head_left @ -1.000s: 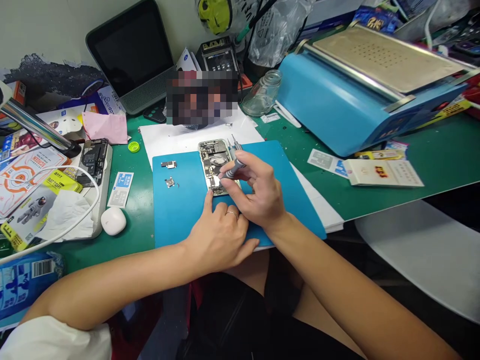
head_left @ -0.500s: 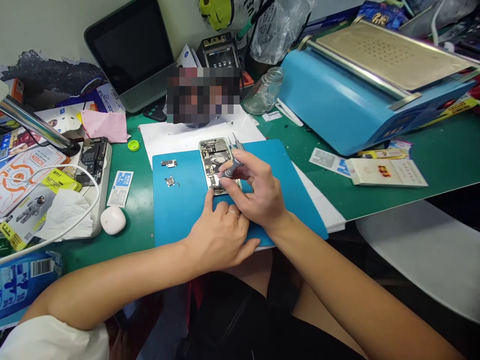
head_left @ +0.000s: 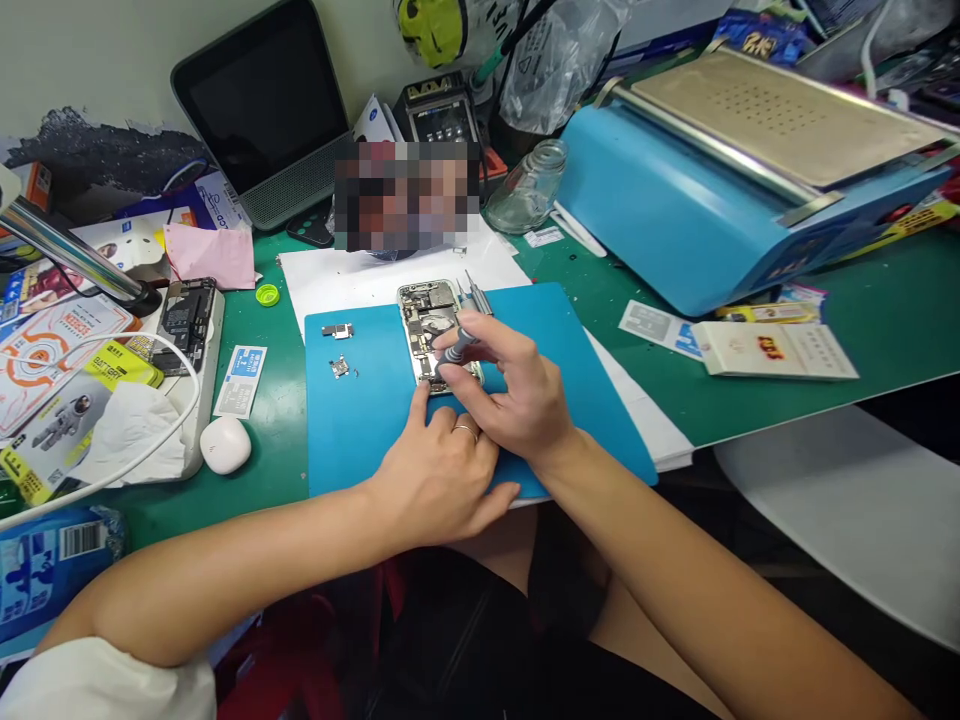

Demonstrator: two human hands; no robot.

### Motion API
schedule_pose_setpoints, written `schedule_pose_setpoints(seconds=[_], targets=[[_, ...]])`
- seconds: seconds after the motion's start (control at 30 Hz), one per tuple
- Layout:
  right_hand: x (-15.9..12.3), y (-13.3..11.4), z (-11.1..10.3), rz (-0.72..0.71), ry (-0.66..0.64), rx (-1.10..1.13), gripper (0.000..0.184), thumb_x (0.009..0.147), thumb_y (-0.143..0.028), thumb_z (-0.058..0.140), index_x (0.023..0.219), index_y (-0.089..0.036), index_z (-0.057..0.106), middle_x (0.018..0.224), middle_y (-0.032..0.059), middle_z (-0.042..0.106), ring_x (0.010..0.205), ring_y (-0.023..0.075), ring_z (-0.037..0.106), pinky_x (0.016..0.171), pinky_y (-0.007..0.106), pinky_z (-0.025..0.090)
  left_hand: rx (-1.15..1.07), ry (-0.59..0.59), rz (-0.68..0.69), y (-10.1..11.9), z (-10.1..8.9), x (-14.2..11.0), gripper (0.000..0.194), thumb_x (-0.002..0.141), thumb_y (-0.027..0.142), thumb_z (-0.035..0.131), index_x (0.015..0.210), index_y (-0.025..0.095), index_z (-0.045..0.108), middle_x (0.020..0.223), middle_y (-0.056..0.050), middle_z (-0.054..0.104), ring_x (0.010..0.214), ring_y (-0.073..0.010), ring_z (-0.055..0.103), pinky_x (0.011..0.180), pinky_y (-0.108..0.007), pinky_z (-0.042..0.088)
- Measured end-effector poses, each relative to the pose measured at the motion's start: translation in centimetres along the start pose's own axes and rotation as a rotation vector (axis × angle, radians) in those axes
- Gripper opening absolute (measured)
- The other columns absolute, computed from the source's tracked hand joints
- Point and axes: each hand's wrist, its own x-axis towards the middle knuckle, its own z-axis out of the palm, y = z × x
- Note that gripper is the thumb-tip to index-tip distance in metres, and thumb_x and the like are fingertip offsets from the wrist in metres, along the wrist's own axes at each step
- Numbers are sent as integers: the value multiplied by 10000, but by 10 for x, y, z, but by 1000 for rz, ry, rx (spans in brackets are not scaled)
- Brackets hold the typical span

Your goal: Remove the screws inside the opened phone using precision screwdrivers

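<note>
Gray tool (head_left: 457, 349) leans flatter now, pinched in fingers (head_left: 495, 335) of right hand (head_left: 523, 392); left hand (head_left: 439, 475) (index extended) touches phone (head_left: 429, 318).

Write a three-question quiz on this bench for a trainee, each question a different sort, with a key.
1. Multiple choice: what does the right hand hold?
A) a glass jar
B) a grey-handled tool
C) a white cable

2. True or false: the left hand has its index fingertip at the near edge of the opened phone.

3. Fill in the blank: the rounded white case lies on the green table, to the ____ of the blue mat.

Key: 1. B; 2. true; 3. left
</note>
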Motion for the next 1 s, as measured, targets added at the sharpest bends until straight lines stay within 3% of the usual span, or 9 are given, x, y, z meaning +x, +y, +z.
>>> schedule_pose_setpoints(seconds=[0.23,0.47,0.63,0.87,1.0], targets=[[5,0,-2,-84,12,-55,657,917,-147,636,1502,-333,403,1137,64,741,872,205,730,735,359,657,-20,0,16,-1,1,0,515,1005,517,439,1125,81,686,1007,-180,717,998,-352,668,1158,-675,302],[5,0,-2,-97,6,-30,613,929,-141,616,1495,-281,429,1161,82,732,956,222,725,767,367,638,-20,-30,20,-1,1,0,529,1016,527,421,1145,82,675,1049,-176,712,1026,-346,660,1151,-688,302],[7,-1,-2,-140,31,-90,578,936,-129,602,1469,-292,450,1045,54,741,822,197,706,692,350,612,-15,-17,16,-1,3,0,531,1014,531,424,1166,85,668,1003,-161,713,1026,-341,653,1159,-683,292],[9,-3,-3,-145,33,-85,553,935,-123,600,1448,-273,462,1101,76,738,929,215,712,782,379,611,-30,-33,18,-2,4,0,535,1022,521,406,1172,82,673,1081,-179,708,1090,-362,635,1164,-695,272],[10,-3,-3,-154,27,-117,547,943,-131,595,1447,-291,458,1049,50,743,846,196,703,737,362,591,-34,-44,16,-1,3,0,540,1023,519,406,1199,77,664,1139,-192,701,1116,-365,631,1174,-695,258]])
